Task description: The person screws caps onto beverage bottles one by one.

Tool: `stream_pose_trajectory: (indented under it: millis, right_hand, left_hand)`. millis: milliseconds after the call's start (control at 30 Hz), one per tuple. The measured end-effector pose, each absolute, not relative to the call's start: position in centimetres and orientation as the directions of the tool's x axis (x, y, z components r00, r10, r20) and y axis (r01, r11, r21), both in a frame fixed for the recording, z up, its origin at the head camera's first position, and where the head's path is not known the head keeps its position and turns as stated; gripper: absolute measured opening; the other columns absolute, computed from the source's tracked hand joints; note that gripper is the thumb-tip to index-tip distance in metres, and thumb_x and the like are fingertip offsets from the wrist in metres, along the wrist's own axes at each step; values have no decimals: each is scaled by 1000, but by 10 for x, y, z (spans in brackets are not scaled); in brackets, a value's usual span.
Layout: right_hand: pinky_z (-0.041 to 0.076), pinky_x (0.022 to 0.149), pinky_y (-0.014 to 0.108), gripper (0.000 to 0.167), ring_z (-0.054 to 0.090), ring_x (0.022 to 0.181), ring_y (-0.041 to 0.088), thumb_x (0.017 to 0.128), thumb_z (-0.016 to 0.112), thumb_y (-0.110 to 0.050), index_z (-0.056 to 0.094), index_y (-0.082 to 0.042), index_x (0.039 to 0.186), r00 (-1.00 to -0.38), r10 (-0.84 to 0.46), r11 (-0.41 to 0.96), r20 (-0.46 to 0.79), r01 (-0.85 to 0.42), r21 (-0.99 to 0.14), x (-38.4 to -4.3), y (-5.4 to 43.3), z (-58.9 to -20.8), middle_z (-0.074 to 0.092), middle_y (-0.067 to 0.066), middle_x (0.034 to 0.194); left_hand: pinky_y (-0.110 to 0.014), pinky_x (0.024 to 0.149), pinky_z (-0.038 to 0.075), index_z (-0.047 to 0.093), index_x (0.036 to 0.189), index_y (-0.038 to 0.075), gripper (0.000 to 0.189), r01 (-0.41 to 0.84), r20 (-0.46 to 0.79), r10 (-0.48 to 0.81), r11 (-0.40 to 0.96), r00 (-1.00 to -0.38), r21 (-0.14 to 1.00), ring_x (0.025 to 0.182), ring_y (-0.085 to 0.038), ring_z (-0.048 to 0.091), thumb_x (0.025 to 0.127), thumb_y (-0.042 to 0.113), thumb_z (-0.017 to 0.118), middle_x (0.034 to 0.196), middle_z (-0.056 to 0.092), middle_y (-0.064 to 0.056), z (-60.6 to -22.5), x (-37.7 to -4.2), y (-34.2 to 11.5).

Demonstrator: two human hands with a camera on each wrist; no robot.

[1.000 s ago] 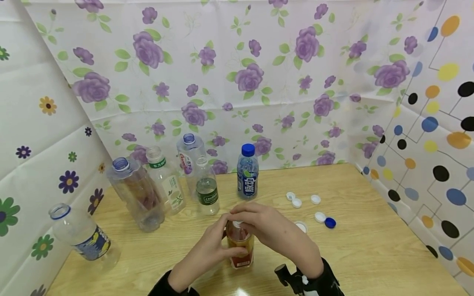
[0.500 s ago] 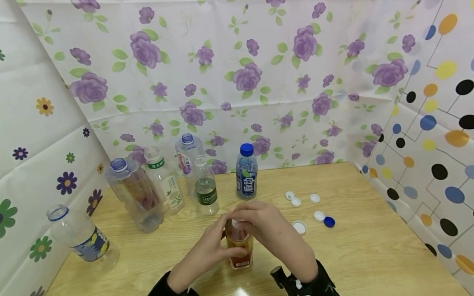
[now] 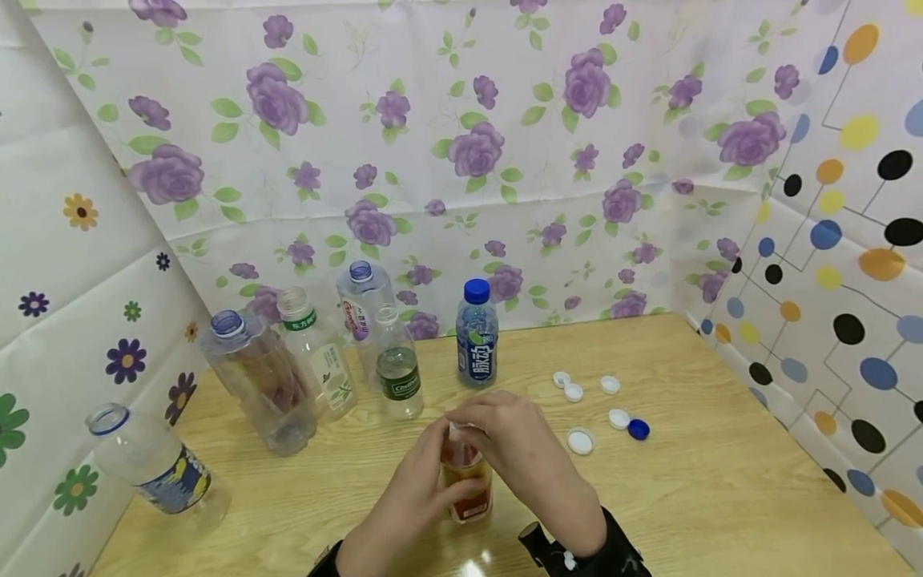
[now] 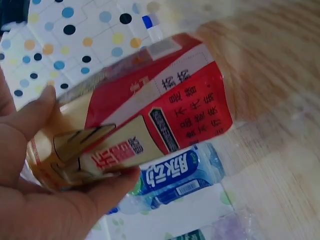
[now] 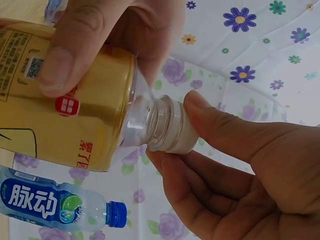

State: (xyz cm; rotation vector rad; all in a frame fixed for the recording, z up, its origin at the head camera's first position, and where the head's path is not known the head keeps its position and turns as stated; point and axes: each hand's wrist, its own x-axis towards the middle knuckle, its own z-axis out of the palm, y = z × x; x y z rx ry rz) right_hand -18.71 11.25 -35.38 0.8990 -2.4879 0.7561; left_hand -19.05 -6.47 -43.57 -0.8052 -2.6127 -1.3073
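A drink bottle point(image 3: 472, 508) with a red and gold label stands in front of me on the table. My left hand point(image 3: 413, 482) grips its body, with thumb and fingers on opposite sides of the label point(image 4: 165, 107). Over the top reaches my right hand point(image 3: 530, 461). In the right wrist view, its thumb and fingers pinch the white cap point(image 5: 184, 131), which sits on the clear neck point(image 5: 140, 120). From the head view the cap is mostly hidden by my fingers. Behind the hands is a blue-labelled bottle point(image 3: 477, 336) with a blue cap.
Several uncapped clear bottles stand to the left, among them a green-labelled one point(image 3: 400, 373), a large one point(image 3: 270, 385) and a yellow-and-blue-labelled one point(image 3: 173, 479). Loose white caps point(image 3: 580, 441) and a blue cap point(image 3: 638, 429) lie on the table point(image 3: 692, 497) at right.
My right hand and wrist have turned slightly leftward while still pinching the cap. The left hand keeps its grip on the bottle, which stays in place. The head view has shifted a little.
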Motion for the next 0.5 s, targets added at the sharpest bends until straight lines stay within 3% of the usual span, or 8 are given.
stream_pose_trajectory:
  millis: [200, 300, 500]
  right_hand:
    - [60, 78, 27, 20, 72, 90, 16, 85, 80, -4, 81, -10, 104, -734, -441, 658, 517, -656, -370, -186, 109, -353, 77, 1, 99]
    - [60, 77, 26, 19, 72, 90, 16, 86, 81, -6, 81, -10, 104, -737, -444, 664, 510, -652, -366, -186, 109, -353, 76, 2, 98]
    - [60, 78, 24, 21, 71, 94, 18, 89, 79, -10, 79, -9, 110, -680, -545, 610, 491, -723, -324, -194, 118, -354, 74, 5, 106]
  left_hand:
    - [-35, 85, 57, 42, 147, 6, 77, 502, 359, 352, 562, -864, 657, 105, -19, 61, 87, 31, 83, 124, 59, -7, -434, -184, -60]
    - [-36, 88, 57, 40, 149, 8, 78, 488, 330, 364, 558, -871, 671, 109, -19, 61, 88, 33, 81, 129, 58, -6, -433, -184, -62]
    - [-37, 93, 56, 39, 152, 13, 80, 497, 291, 434, 502, -853, 707, 117, -17, 60, 87, 32, 82, 140, 55, -2, -433, -190, -69]
